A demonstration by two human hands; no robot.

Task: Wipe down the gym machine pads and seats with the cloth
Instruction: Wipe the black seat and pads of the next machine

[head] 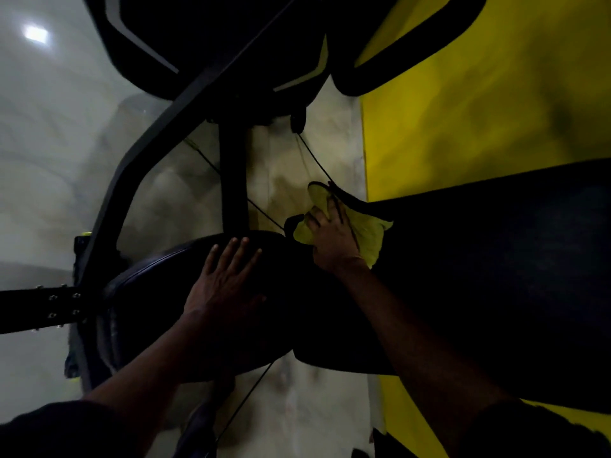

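Cloth (368, 234) is pressed by the spread, uncurled fingers (317, 217) of the right hand (330, 242) onto the pad (479, 259) edge, just 3 o'clock of centre. The left hand (224, 282) is laid flat on the seat (158, 269) at 8 o'clock, nothing grasped. The cloth could be snagged by the cable (314, 160) at 12 o'clock, or slid off the edge. Counted: one cloth, two hands, one seat, one pad.

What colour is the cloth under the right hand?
Yellow-green. The cloth lies under the right hand on the black pad, seen in the head view.
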